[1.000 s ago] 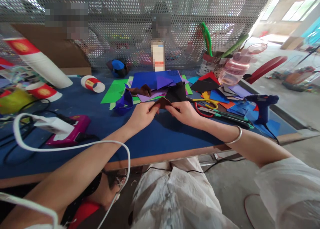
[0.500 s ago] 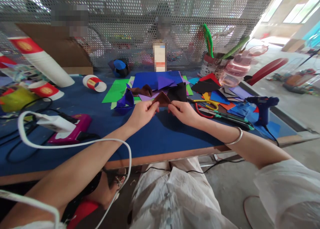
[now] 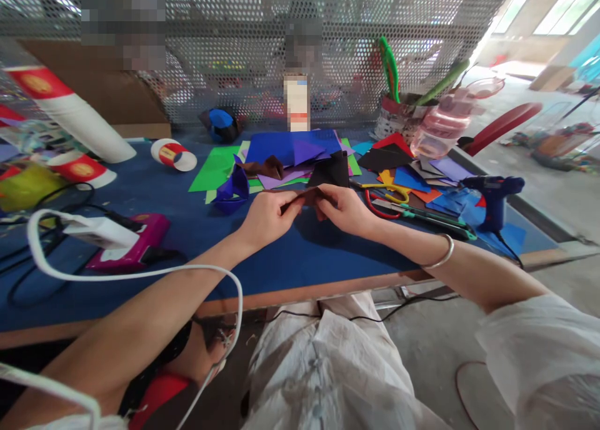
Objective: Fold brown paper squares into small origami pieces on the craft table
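Note:
Between my two hands is a piece of folded brown paper [image 3: 308, 197], held above the blue table. My left hand [image 3: 274, 217] pinches its left side. On the right side, my right hand [image 3: 344, 210] grips it with thumb and fingers, covering part of the folds. Just beyond lie a folded black paper [image 3: 334, 167], another folded brown paper [image 3: 262, 168] and a dark blue folded paper [image 3: 233, 189] left of them. Behind these are a blue sheet [image 3: 269, 147], purple paper [image 3: 309, 153] and a green sheet [image 3: 213, 167].
Right of my hands lie yellow-handled scissors [image 3: 398, 192], a teal utility knife [image 3: 440, 220] and a blue glue gun [image 3: 493, 199]. A pink bottle [image 3: 440, 127] stands behind. Left are a magenta power strip [image 3: 131, 245], a white cable [image 3: 140, 274] over my forearm, and paper cups [image 3: 173, 155].
The brown paper's raised point has tipped down, so it now shows as a flatter, narrow shape. Both hands have turned slightly while keeping hold of it.

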### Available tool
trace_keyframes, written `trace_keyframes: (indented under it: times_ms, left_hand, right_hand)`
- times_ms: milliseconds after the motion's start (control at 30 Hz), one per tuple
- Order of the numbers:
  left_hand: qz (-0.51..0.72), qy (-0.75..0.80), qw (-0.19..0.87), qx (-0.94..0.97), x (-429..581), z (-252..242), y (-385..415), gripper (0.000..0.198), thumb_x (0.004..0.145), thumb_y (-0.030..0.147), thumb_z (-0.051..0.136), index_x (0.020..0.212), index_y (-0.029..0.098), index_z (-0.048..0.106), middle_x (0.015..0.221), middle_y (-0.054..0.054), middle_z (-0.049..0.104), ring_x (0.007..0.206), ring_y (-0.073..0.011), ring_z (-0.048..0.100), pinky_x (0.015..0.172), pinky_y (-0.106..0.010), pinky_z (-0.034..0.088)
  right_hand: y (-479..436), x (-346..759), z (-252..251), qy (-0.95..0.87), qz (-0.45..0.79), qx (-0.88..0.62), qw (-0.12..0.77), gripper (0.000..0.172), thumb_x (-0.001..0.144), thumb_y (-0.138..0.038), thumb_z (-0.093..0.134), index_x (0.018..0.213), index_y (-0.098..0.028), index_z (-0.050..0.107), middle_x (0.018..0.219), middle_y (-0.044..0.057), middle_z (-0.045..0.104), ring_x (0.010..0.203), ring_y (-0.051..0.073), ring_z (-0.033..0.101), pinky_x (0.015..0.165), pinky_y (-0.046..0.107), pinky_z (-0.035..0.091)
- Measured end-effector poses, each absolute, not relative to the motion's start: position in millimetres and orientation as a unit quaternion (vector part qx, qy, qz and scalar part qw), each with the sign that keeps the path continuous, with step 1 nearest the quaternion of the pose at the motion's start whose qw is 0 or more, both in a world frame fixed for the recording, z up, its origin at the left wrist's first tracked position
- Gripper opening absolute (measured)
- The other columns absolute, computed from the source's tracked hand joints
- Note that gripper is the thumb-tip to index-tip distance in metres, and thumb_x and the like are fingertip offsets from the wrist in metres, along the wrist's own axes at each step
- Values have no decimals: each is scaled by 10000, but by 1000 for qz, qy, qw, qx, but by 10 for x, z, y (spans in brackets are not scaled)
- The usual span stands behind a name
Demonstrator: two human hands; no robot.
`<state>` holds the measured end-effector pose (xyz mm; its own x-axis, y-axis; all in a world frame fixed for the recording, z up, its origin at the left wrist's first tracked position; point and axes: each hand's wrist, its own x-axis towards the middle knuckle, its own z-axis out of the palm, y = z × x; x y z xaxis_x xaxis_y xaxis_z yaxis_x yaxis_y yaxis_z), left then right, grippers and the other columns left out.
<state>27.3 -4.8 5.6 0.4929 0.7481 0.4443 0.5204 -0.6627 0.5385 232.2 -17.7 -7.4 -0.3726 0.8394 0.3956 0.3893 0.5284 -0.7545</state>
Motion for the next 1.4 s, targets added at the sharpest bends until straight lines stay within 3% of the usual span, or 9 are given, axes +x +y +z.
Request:
trace_keyframes:
  times_ms: [167,333,467,767,1000,1200,1400]
  left_hand:
    - [328,361,168,857,268,44,-38,307,956,314,483,738,168,642,646,-1,642,558,-126,526,581,-268,352]
    - [301,345,177,871,277,52,-64,263,927,276,485,729,175,626,654,-7,638,594,-141,550,598,-273,358]
    - [288,344,186,874,294,49,-106,287,935,277,482,690,181,596,602,6,600,540,-126,503,572,-266,341]
    - [303,349,164,871,300,12,-98,257,942,269,485,776,174,657,650,-13,629,595,-148,547,609,-276,350]
    - [309,350,183,865,335,-21,-128,273,937,328,492,787,176,662,652,-15,646,593,-149,565,606,-270,363]
    - [312,392,187,845,323,34,-118,349,941,356,479,664,186,606,513,27,513,487,-117,443,545,-269,294]
    - [323,434,192,819,303,49,-91,330,910,335,481,642,187,604,497,19,510,491,-127,445,519,-268,284]
  right_hand:
    - [-203,2314,-72,-784,253,-394,407,171,903,-131,443,851,-204,589,643,-46,609,594,119,557,619,249,433]
    - [-188,2289,-127,-766,274,-383,439,164,942,-260,480,993,-186,617,851,12,681,789,160,643,748,290,509]
    - [-198,2274,-140,-746,312,-377,451,148,915,-242,496,987,-191,615,893,28,683,854,177,660,823,326,542]
    - [-178,2229,-142,-654,463,-377,466,176,874,-323,564,945,-185,646,836,10,660,714,124,563,623,245,476]
    - [-199,2281,-80,-697,396,-372,468,173,848,-348,600,850,-178,630,777,-6,638,710,120,548,672,259,454]
    - [-95,2285,-148,-686,384,-414,460,254,895,-405,524,923,-177,633,860,27,669,736,133,570,593,242,428]
    - [-80,2312,-134,-702,383,-422,427,204,905,-384,570,858,-186,589,628,-44,571,584,106,504,554,232,386]
